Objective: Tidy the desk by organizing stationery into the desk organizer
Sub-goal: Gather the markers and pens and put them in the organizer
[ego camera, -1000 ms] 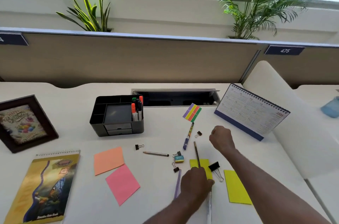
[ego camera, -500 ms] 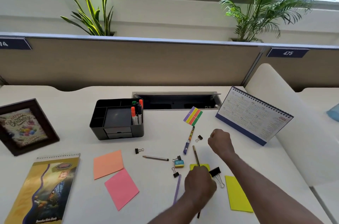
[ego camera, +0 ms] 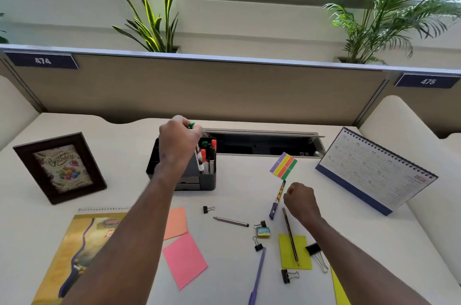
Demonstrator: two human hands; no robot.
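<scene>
"As I stand beside it, noting biggest first: white desk. Desk calendar propped at far right. Spiral notebook near left, framed birthday card upright behind it."

"And the desk organizer?"

"Black desk organizer, far centre-left, markers standing in its right compartment. Left hand above it, fingers closed round a green-capped marker. Marker tilted, lower end down among the others."

"Right hand?"

"Right hand curled into a fist over the desk, nothing showing in it. Just beside it, a patterned pen. A dark pencil lies across a yellow sticky note."

"Loose stuff?"

"Orange sticky note and pink sticky note left of centre. Colour tabs near the calendar. Purple pen, short grey pencil, small eraser, black binder clips scattered between."
</scene>
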